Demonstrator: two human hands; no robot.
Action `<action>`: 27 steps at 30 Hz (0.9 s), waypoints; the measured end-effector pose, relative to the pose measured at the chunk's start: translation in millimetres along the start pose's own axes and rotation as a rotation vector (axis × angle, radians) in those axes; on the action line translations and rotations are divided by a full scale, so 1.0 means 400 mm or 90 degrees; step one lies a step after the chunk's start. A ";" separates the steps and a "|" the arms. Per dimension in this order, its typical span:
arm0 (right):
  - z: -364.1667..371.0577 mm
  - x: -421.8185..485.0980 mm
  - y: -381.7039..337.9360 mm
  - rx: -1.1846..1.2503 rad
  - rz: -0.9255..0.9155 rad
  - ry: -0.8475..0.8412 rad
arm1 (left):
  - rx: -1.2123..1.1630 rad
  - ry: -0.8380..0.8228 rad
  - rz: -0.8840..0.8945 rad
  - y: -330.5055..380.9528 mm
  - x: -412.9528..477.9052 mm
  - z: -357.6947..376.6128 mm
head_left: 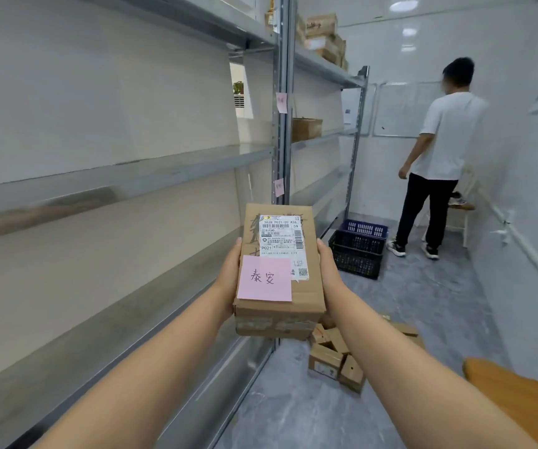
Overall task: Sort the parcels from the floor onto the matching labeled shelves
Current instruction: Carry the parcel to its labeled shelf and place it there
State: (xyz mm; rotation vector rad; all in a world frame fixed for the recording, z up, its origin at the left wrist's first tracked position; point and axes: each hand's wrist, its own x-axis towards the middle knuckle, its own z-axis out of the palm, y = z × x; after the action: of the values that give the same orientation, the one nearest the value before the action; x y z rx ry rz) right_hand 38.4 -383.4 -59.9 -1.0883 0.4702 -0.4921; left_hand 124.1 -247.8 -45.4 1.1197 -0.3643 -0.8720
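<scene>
I hold a brown cardboard parcel in front of me at chest height, long side pointing away. A white shipping label and a pink handwritten sticky note lie on its top. My left hand grips its left side and my right hand grips its right side. Metal shelves run along the left wall, with pink label notes stuck on the upright post. Several more parcels lie piled on the floor just below and beyond the held one.
Cardboard boxes sit on the far upper shelf and one on the middle shelf. A black crate and a blue crate stand on the floor ahead. A person in a white shirt stands at the far right beside a chair. A wooden surface sits at lower right.
</scene>
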 end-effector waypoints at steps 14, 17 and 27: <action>-0.159 0.274 -0.069 0.028 -0.004 0.046 | 0.004 -0.063 -0.050 -0.018 0.374 0.074; -0.212 0.341 -0.103 0.017 0.006 0.026 | 0.008 -0.050 -0.032 -0.039 0.454 0.108; -0.386 0.578 -0.171 -0.048 0.047 -0.030 | -0.050 0.058 -0.026 -0.120 0.673 0.219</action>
State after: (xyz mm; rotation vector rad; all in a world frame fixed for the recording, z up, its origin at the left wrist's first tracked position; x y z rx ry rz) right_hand 122.7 -655.8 -84.8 -1.1489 0.4885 -0.3859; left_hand 215.4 -515.6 -94.4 1.0933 -0.2307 -0.8608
